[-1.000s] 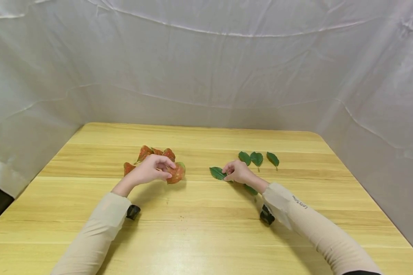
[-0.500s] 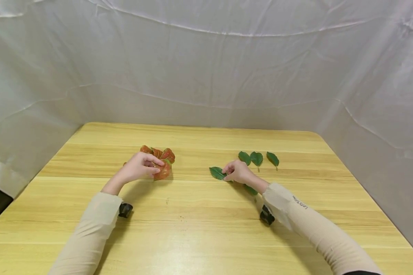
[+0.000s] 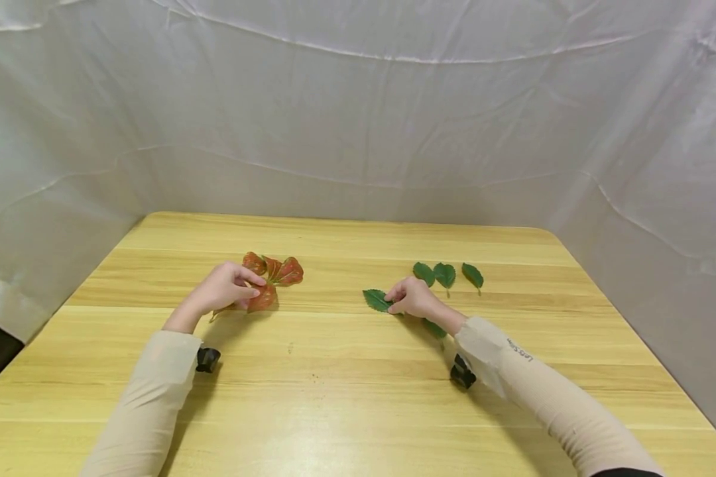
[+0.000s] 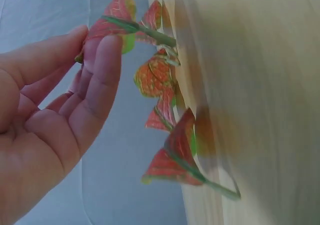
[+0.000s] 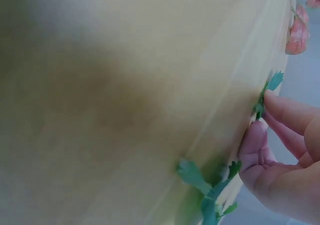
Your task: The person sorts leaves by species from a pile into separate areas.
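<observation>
In the head view my left hand (image 3: 222, 289) pinches a red leaf (image 3: 262, 298) with a green stem, between thumb and fingers. The left wrist view shows the leaf (image 4: 112, 22) held at its edge, just above the table. Several more red leaves (image 3: 289, 271) lie right behind it; one folded red leaf (image 4: 175, 157) is mostly hidden under the left hand in the head view. My right hand (image 3: 414, 297) pinches the base of a green serrated leaf (image 3: 376, 300) at the table top. Another green leaf (image 3: 434, 328) lies partly beneath the right wrist.
Three green leaves (image 3: 445, 273) lie in a loose row behind the right hand. The wooden table (image 3: 346, 397) reaches back to a pale cloth screen (image 3: 358, 119), which also stands along both sides. A black wrist camera (image 3: 463, 372) hangs under each forearm.
My left hand has moved left with the red leaf, from right of the other red leaves to in front of them. My right hand and its green leaf have stayed put.
</observation>
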{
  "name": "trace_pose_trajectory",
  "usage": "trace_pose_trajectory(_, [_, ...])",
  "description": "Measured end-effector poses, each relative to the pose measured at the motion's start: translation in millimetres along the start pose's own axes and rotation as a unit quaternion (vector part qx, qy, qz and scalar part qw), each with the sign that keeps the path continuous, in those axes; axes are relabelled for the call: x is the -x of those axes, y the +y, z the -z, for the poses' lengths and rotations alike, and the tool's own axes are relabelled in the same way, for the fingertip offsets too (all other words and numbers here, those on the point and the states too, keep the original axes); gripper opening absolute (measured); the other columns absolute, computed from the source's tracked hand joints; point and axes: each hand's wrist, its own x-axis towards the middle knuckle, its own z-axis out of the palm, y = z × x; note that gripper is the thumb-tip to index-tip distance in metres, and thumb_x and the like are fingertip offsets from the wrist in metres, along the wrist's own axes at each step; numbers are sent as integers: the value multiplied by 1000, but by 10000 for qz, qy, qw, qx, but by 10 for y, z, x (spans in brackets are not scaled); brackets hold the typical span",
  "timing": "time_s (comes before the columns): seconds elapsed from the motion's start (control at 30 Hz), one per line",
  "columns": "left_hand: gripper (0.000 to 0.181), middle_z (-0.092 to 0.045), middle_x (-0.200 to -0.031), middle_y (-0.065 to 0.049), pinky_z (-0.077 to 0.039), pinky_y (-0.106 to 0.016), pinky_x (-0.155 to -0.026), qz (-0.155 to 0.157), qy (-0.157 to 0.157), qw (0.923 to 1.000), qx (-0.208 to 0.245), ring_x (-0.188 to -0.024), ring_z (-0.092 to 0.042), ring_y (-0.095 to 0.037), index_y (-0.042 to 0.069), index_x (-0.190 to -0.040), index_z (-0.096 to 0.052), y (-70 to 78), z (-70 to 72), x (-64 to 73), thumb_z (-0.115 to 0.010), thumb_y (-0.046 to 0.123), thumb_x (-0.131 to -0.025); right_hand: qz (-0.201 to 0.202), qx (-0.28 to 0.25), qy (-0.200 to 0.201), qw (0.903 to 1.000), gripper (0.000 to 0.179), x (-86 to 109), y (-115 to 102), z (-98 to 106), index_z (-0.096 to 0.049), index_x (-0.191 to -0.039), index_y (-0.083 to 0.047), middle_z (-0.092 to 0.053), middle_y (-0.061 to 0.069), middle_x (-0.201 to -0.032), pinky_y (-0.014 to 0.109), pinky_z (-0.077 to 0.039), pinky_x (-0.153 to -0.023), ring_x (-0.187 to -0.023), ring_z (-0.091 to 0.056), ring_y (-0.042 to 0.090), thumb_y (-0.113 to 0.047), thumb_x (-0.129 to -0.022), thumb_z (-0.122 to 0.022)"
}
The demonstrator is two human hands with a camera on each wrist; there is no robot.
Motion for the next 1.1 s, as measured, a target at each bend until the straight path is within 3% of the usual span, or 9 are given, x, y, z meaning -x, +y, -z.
trace_pose_trajectory(0.17, [22, -63, -92, -21, -51, -37, -55, 193, 12, 9998, -41, -59, -59, -26, -12, -104, -60, -35, 30, 29, -56, -3, -85, 141, 144, -90, 9998, 16, -13, -6, 1, -68, -93, 5, -66, 14, -92, 24, -45, -51, -51, -53, 14, -2, -79, -66])
trace_pose_trajectory(0.43, [23, -62, -94, -21, -50, -37, -55, 246, -44, 9994, -229, -56, -57, -23, -13, -105, -58, -83, 56, 48, -55, -5, -84, 80, 266, 55, 9996, 11, -19, -18, -33, -71, -84, 1, -67, 10, -83, 23, -45, -52, -47, -50, 12, -7, -76, -70])
trace_pose_trajectory(0.6, [26, -60, -96, -20, -50, -36, -55, 212, -72, 9992, -316, -57, -55, -20, -12, -109, -57, -107, 52, 51, -56, -6, -83, -64, 235, 146, 9996, 9, -13, -26, -46, -70, -80, 0, -66, 9, -84, 25, -46, -52, -52, -53, 12, -5, -73, -72])
trace_pose_trajectory(0.8, [26, -59, -98, -22, -50, -35, -55, 228, -92, 9990, -370, -61, -57, -20, -13, -108, -56, -100, 48, 55, -57, -5, -83, -87, 289, 170, 9994, 11, -6, -34, -41, -68, -79, 1, -64, 4, -75, 24, -47, -55, -61, -54, 11, -3, -71, -74])
trace_pose_trajectory(1.1, [28, -51, -108, -27, -50, -36, -58, 369, 107, 9979, -516, -62, -57, -22, -10, -107, -58, -59, 62, 82, -61, 1, -82, -11, 392, 154, 9991, 10, -7, -41, -48, -66, -77, 0, -61, 2, -72, 29, -47, -63, -66, -54, 14, -2, -71, -73])
